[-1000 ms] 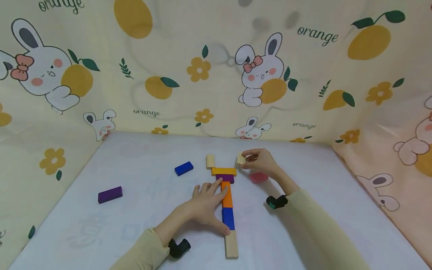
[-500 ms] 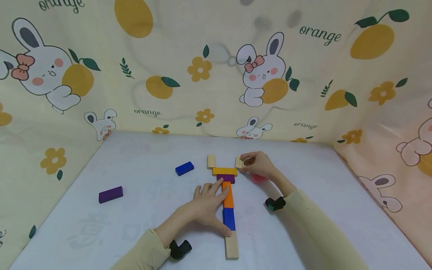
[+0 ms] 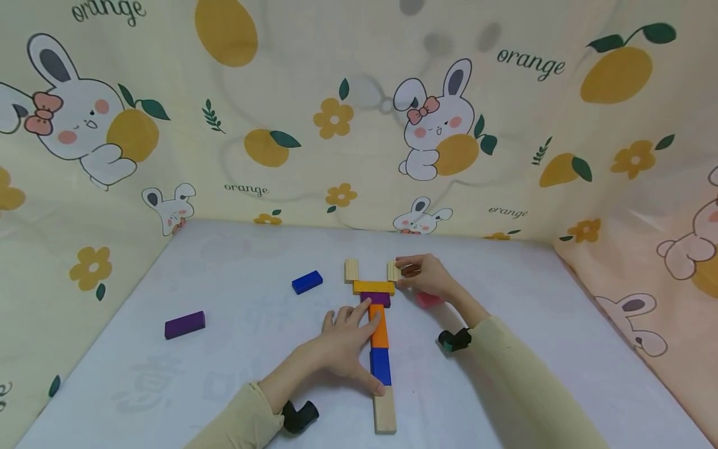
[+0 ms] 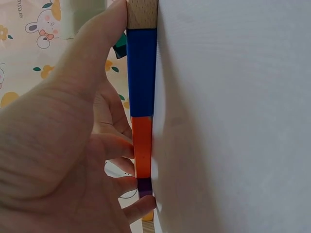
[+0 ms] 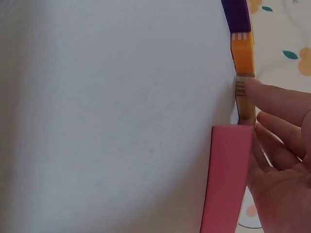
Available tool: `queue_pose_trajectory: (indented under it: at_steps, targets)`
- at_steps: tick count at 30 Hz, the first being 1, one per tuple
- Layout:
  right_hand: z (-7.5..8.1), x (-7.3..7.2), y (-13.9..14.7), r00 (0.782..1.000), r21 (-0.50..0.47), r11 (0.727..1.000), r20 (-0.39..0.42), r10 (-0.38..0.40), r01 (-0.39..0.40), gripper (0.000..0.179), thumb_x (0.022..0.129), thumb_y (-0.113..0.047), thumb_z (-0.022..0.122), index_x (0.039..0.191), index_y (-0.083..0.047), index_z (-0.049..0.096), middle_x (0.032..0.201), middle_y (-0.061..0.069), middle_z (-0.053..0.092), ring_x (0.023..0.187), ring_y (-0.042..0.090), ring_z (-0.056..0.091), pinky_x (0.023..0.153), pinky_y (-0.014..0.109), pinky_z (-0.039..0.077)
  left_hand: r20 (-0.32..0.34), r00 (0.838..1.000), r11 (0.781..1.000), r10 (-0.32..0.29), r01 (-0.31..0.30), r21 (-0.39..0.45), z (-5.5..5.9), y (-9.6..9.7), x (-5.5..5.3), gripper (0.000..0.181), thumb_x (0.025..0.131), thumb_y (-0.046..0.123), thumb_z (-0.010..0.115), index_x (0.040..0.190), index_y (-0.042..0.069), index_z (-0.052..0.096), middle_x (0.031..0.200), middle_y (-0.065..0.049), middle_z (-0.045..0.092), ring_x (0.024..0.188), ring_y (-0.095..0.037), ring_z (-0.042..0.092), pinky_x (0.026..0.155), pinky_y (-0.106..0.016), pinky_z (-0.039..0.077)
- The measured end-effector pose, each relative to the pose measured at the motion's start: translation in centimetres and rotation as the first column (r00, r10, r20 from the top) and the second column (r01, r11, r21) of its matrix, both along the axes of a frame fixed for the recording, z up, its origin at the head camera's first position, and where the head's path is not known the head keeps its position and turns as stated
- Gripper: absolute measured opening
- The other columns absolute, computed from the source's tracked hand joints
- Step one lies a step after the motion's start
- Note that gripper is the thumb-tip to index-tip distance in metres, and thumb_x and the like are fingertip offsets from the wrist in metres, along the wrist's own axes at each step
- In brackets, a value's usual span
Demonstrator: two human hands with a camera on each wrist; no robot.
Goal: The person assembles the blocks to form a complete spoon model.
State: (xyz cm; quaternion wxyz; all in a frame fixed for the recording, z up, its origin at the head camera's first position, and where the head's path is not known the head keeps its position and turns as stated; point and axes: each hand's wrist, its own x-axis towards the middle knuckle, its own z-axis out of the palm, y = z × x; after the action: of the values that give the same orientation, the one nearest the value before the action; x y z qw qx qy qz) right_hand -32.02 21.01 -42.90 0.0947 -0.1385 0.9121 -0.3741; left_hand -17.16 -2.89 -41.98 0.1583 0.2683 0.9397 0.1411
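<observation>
My right hand (image 3: 430, 275) pinches a small ridged wooden block (image 3: 392, 270) between thumb and fingers, at the right end of a yellow block (image 3: 373, 287). A matching wooden block (image 3: 351, 270) stands at the yellow block's left end. Below the yellow one, a row runs toward me: purple block (image 3: 379, 299), orange block (image 3: 381, 335), blue block (image 3: 380, 368) and plain wooden block (image 3: 385, 415). Fingers spread, my left hand (image 3: 339, 349) rests along this row. Its thumb touches near the blue-wood joint, and its index fingertip is at the purple block, as the left wrist view also shows.
A pink block (image 3: 429, 300) lies just under my right hand and looms large in the right wrist view. Left of the row lie a loose blue block (image 3: 306, 282) and a purple block (image 3: 185, 325). A printed cloth wall (image 3: 291, 206) borders the white table.
My right hand has moved the ridged wooden block slightly left and down, up to the yellow block's right end. The left hand stays in place along the row.
</observation>
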Motion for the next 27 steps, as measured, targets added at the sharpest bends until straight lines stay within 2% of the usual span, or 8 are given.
queue_pose_trajectory:
  at_steps: [7, 18, 23, 27]
  targets:
    - [-0.2, 0.0, -0.1, 1.000, 0.004, 1.000, 0.009, 0.016, -0.016, 0.046, 0.085, -0.019, 0.079, 0.129, -0.011, 0.066, 0.132, 0.006, 0.060, 0.111, 0.026, 0.059, 0.095, 0.041, 0.048, -0.001, 1.000, 1.000, -0.005, 0.005, -0.003, 0.0, 0.0, 0.0, 0.123, 0.059, 0.083, 0.070, 0.157, 0.021, 0.028, 0.163, -0.009, 0.005, 0.140, -0.039, 0.018, 0.108, -0.069, 0.011]
    - [-0.5, 0.0, -0.1, 0.997, 0.020, 0.998, -0.042, 0.062, -0.061, 0.047, 0.086, -0.020, 0.079, 0.130, -0.011, 0.066, 0.139, 0.003, 0.056, 0.111, 0.026, 0.060, 0.095, 0.040, 0.049, -0.005, 1.000, 1.000, -0.006, 0.006, 0.000, -0.2, -0.1, -0.1, 0.123, 0.059, 0.083, 0.070, 0.157, 0.021, 0.028, 0.164, -0.009, 0.003, 0.140, -0.039, 0.017, 0.108, -0.069, 0.011]
    - [0.1, 0.3, 0.6, 0.997, -0.030, 0.997, -0.049, 0.066, -0.068, 0.056, 0.085, -0.020, 0.079, 0.137, -0.011, 0.060, 0.146, 0.001, 0.049, 0.116, 0.026, 0.059, 0.093, 0.042, 0.050, -0.009, 1.000, 1.000, -0.012, 0.013, 0.007, -0.3, -0.2, 0.0, 0.124, 0.059, 0.083, 0.070, 0.157, 0.020, 0.028, 0.164, -0.008, 0.003, 0.141, -0.039, 0.017, 0.108, -0.069, 0.010]
    - [1.1, 1.0, 1.7, 0.996, -0.069, 0.997, -0.087, 0.028, -0.034, 0.053, 0.086, -0.019, 0.078, 0.135, -0.010, 0.062, 0.142, 0.002, 0.054, 0.118, 0.027, 0.058, 0.094, 0.044, 0.049, -0.007, 1.000, 1.000, -0.015, 0.015, 0.010, -0.3, -0.2, 0.0, 0.124, 0.059, 0.083, 0.070, 0.157, 0.020, 0.027, 0.164, -0.008, 0.002, 0.141, -0.038, 0.016, 0.108, -0.069, 0.010]
